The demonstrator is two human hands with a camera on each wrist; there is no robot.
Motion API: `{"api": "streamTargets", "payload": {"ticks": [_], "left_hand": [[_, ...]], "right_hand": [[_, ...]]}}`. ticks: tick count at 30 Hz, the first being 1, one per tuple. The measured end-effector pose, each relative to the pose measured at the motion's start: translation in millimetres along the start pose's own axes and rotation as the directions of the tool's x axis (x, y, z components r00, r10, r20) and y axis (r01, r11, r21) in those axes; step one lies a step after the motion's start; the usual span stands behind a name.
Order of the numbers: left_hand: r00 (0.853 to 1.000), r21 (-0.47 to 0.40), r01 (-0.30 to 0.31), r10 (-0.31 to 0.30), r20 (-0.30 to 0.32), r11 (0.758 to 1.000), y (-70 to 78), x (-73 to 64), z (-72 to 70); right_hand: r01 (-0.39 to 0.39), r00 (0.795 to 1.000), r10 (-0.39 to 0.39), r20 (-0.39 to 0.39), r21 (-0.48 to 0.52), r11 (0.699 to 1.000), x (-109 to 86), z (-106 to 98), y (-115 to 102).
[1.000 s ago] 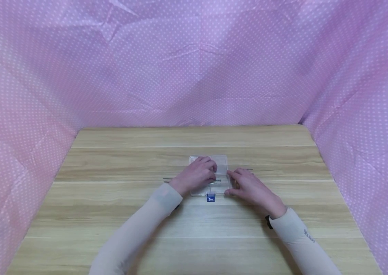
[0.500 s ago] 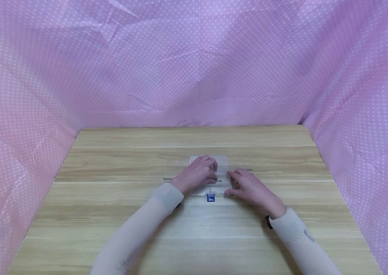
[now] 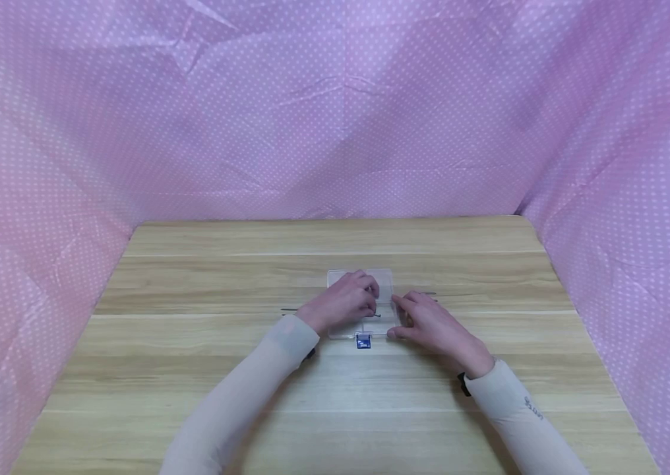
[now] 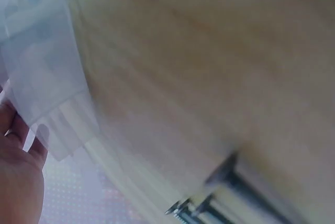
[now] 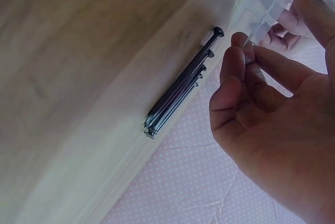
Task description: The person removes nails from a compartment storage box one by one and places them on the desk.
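Note:
A clear plastic box (image 3: 381,285) stands open on the table, with a blue tab (image 3: 363,342) at its front. Over its left half, my left hand (image 3: 341,302) pinches a thin metal nail (image 3: 377,315) whose head pokes out past the fingertips; the rest is hidden by the hand. My right hand (image 3: 432,323) holds the box's right side, thumb at the front corner and fingers along the edge. The right wrist view shows this hand (image 5: 282,114) with its fingers curled at the box wall (image 5: 267,4).
Several dark nails (image 5: 180,85) lie side by side right of the box, partly behind the right hand in the head view. More nails (image 4: 251,192) lie to its left, near the left wrist. Pink dotted cloth (image 3: 335,132) rises behind the wooden table (image 3: 335,396).
My left hand has shifted slightly to the right, and the nail head in it has tipped a little lower. The right hand and the box stay where they were.

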State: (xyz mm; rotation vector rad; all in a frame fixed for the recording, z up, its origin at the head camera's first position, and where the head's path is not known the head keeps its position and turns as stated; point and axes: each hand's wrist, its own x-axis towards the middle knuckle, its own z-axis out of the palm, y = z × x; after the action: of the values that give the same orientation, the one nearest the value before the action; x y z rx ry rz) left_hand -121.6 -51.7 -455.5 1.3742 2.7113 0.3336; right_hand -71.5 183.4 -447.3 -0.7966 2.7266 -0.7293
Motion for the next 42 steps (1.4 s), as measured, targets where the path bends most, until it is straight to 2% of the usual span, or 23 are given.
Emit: {"api": "streamTargets", "payload": {"ticks": [7,16,21,27,36,42], "left_hand": [[1.000,0.021,-0.014,0.014,0.017,1.000,0.1,1.3,-3.5],[0.999,-0.005,-0.041,0.041,-0.014,0.999,3.0,4.7,0.4],[0.998,0.053,-0.062,0.062,-0.009,0.997,6.9,10.3,-0.4],[0.999,0.072,-0.044,0.043,0.013,0.996,8.8,13.7,-0.4],[0.999,0.164,-0.044,0.038,0.038,0.986,10.7,13.5,-4.5],[0.998,0.224,-0.052,0.045,0.033,0.973,8.0,8.0,-7.4]], "right_hand": [[0.000,1.000,0.000,0.001,0.002,1.000,-0.6,-0.1,0.0],[0.002,1.000,-0.002,0.000,0.005,1.000,-0.1,-0.5,0.4],[0.003,1.000,-0.003,0.000,0.007,1.000,0.6,-0.3,0.3],[0.010,1.000,-0.010,-0.001,0.007,1.000,0.5,-0.7,-0.1],[0.010,1.000,-0.010,0.003,0.013,1.000,0.6,0.0,0.2],[-0.006,1.000,0.006,0.010,0.016,1.000,0.3,-0.6,-0.4]]}}
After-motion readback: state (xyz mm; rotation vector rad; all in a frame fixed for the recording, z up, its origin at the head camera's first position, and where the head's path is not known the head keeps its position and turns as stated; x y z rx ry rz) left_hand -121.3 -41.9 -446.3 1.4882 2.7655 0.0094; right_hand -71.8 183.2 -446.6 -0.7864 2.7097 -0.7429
